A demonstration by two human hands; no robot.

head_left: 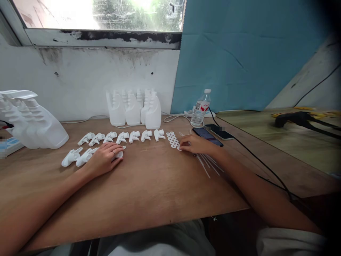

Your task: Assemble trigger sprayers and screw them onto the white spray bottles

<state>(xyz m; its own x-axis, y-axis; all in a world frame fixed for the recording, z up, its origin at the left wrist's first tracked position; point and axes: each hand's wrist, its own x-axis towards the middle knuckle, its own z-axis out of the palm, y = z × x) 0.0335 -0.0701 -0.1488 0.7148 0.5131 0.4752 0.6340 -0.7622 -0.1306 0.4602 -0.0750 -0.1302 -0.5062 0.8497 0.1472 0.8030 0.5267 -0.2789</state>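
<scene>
We are looking down over a brown wooden desk point(149, 199) where two bare hands are working. The left hand point(106, 156), wearing a thin ring, is curling over a white plastic trigger spray head point(120, 154); we are not managing to tell whether it is gripping or only covering it. Two matching heads point(71, 157) are lying to its left, and seven more point(134, 136) are forming a row behind. The right hand point(191, 144) is bringing thumb and fingertips together at the nearest of the small, flat white rings point(172, 139), which are lying grouped right of that row; whether it is pinching one, we are not seeing clearly. Thin, pale straight tubes point(204, 166) are lying beneath and beside the right wrist. Behind, white plastic bottles point(153, 113) are standing near the wall, and more point(45, 124) are clustering at far left. A clear plastic water bottle point(201, 108) with a red-and-white label is standing behind two dark-screened phones point(206, 136).
</scene>
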